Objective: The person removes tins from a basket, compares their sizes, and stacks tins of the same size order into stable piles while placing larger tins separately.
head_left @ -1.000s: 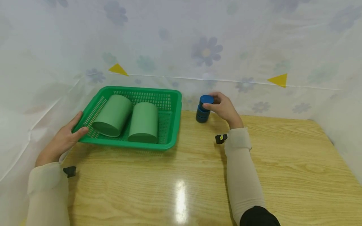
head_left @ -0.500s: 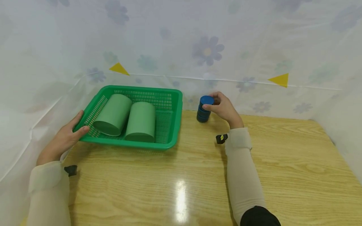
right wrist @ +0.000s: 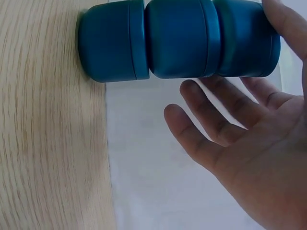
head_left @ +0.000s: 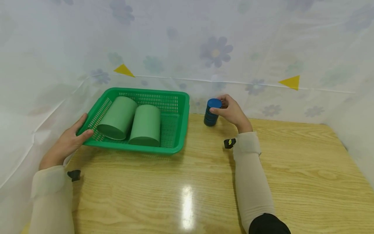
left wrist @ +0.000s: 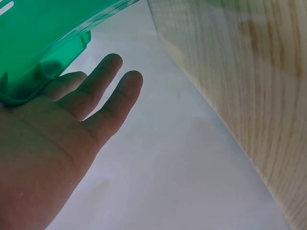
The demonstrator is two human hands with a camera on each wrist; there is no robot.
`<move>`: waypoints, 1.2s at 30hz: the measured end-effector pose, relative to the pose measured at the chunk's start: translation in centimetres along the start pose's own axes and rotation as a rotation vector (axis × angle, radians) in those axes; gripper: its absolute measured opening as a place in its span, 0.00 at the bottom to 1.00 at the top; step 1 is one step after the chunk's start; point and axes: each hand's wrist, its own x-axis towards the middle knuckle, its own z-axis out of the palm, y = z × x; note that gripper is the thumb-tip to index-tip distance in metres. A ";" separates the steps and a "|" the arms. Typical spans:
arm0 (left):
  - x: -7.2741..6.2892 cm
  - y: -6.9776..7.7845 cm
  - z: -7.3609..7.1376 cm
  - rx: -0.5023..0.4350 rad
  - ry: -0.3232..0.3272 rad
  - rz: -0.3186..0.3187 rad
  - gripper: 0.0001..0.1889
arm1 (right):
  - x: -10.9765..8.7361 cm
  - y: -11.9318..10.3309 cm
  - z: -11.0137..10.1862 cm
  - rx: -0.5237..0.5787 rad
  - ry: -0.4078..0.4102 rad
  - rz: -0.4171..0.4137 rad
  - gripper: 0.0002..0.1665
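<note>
My left hand (head_left: 65, 143) pinches the left rim of a green plastic basket (head_left: 182, 130), thumb above the rim. In the left wrist view, the other fingers (left wrist: 112, 103) stretch out loosely beneath the basket (left wrist: 62, 28). Two pale green cylinders (head_left: 118, 118) lie on their sides in the basket, close together. Three small blue lidded round jars (head_left: 211, 118) stand in an upright stack on the table. My right hand (head_left: 232, 112) holds the top jar (right wrist: 249, 40) between thumb and fingers. Its lower fingers (right wrist: 192, 134) extend free beside the stack in the right wrist view.
The wood-grain table (head_left: 140, 195) meets a flower-patterned white sheet (head_left: 175, 39) behind the stack. Yellow triangles (head_left: 290, 82) mark the sheet. A black wrist camera (head_left: 230, 143) sticks out from the right sleeve.
The top blue jar has settled into line over the two below. The right-hand green cylinder has rolled slightly left toward the other. Both hands have stayed nearly in place.
</note>
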 end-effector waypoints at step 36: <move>0.2 0.4 0.0 -0.023 0.004 -0.002 0.41 | -3.5 -10.0 2.0 -0.073 0.205 -0.409 0.33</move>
